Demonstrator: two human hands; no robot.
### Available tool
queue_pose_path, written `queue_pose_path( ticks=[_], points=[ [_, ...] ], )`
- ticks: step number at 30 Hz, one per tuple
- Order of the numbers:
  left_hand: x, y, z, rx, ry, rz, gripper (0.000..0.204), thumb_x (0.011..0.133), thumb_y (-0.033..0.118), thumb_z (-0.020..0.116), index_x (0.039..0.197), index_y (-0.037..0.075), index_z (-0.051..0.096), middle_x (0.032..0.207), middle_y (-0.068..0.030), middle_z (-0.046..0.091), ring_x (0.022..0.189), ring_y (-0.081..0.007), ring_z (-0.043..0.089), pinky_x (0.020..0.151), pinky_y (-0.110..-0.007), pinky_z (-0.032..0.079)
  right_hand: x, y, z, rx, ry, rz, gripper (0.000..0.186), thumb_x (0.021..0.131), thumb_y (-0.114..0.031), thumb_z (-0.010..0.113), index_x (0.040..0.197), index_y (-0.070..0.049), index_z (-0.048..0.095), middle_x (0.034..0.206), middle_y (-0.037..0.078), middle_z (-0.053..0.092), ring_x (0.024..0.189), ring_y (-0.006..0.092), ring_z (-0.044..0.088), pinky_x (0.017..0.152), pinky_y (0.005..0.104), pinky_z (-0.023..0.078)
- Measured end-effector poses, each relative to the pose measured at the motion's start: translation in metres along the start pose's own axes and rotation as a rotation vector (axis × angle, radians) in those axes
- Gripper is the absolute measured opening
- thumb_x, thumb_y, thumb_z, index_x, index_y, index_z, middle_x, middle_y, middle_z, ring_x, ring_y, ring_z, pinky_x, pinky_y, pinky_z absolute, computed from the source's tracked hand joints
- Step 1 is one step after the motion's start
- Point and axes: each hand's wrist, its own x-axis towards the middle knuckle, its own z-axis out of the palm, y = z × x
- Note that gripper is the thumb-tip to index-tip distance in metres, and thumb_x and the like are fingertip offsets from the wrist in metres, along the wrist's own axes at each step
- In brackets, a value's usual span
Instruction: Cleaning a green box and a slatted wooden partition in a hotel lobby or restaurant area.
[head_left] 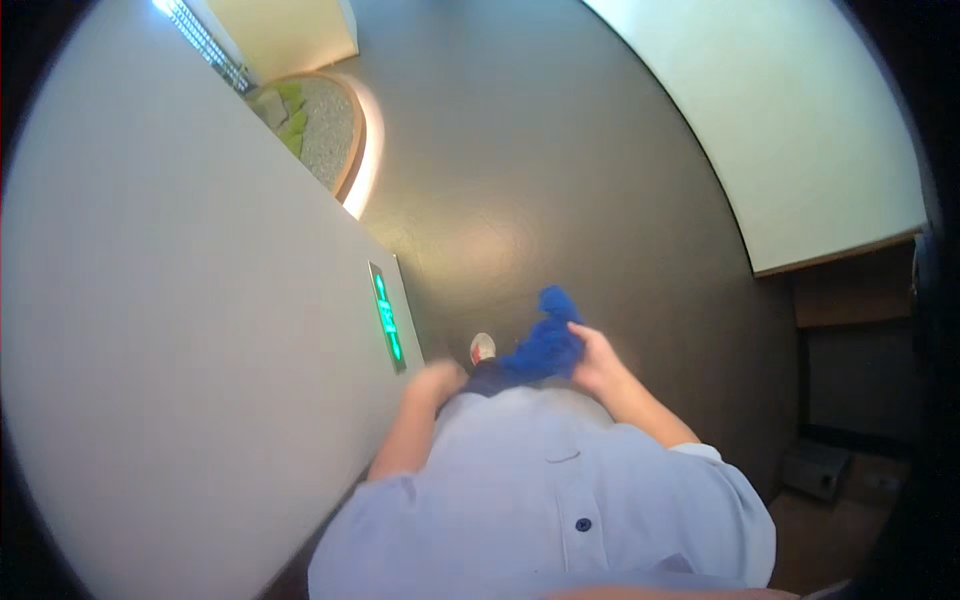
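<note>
My right hand (598, 362) grips a crumpled bright blue cloth (545, 340), which hangs in front of my waist above the dark floor. My left hand (436, 379) is blurred and held low close to the white wall; its fingers look curled and I see nothing in it. Between the hands shows my own shoe (482, 348), white with a red patch. My pale blue shirt fills the lower middle of the view.
A white wall (180, 330) runs along the left with a green lit sign (386, 316) low on it. Dark floor (540, 160) stretches ahead. A round planter bed with green plants (318, 122) lies far ahead. Another pale wall (800, 120) and a dark wooden opening stand at the right.
</note>
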Motion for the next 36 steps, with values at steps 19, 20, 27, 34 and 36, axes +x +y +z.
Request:
queue_pose_path(
  ticks=[19,20,27,34,36],
  points=[
    [0.425,-0.018,-0.648,0.142,-0.132,-0.178,0.048,0.095,0.035,0.06,0.13,0.001,0.061,0.122,-0.024,0.067,0.115,-0.0392,0.063,0.099,-0.047,0.049,0.527,-0.555,0.349,0.025,0.026,-0.066,0.014,0.099,-0.02,0.06,0.108,-0.01,0.058,0.112,0.012,0.065,0.108,0.0309,0.064,0.099,0.0527,0.05],
    [0.444,-0.028,-0.675,0.134,-0.142,-0.175,0.048,0.095,0.035,0.06,0.13,0.001,0.061,0.122,-0.024,0.067,0.115,-0.0392,0.063,0.099,-0.047,0.049,0.568,-0.592,0.404,-0.023,-0.012,-0.017,0.019,0.1,-0.025,0.06,0.111,-0.01,0.059,0.115,0.01,0.065,0.111,0.0296,0.064,0.098,0.0511,0.051],
    [0.6,-0.086,-0.933,-0.524,0.143,-0.136,0.058,0.096,0.041,0.057,0.134,-0.002,0.057,0.128,-0.0314,0.06,0.122,-0.043,0.058,0.104,-0.047,0.045,0.811,-0.777,0.696,-0.187,-0.08,-0.102,0.042,0.105,-0.038,0.049,0.13,-0.005,0.055,0.126,0.014,0.062,0.118,0.0296,0.06,0.104,0.0466,0.047],
    [0.792,-0.11,-1.349,-0.079,0.117,-0.069,0.05,0.097,0.038,0.058,0.129,-0.001,0.06,0.125,-0.0261,0.064,0.117,-0.0403,0.062,0.098,-0.044,0.049,1.04,-0.932,0.882,0.083,0.046,-0.093,0.037,0.107,-0.032,0.043,0.127,-0.004,0.057,0.124,0.014,0.065,0.117,0.0307,0.062,0.103,0.0497,0.049],
    [0.851,-0.123,-1.454,-0.133,0.402,0.073,0.048,0.097,0.036,0.06,0.128,0.0,0.061,0.123,-0.0239,0.066,0.114,-0.0372,0.065,0.096,-0.043,0.051,1.082,-0.979,0.936,0.004,-0.02,-0.103,0.039,0.107,-0.032,0.044,0.13,-0.004,0.057,0.128,0.015,0.064,0.122,0.0325,0.06,0.106,0.0498,0.047]
  ],
)
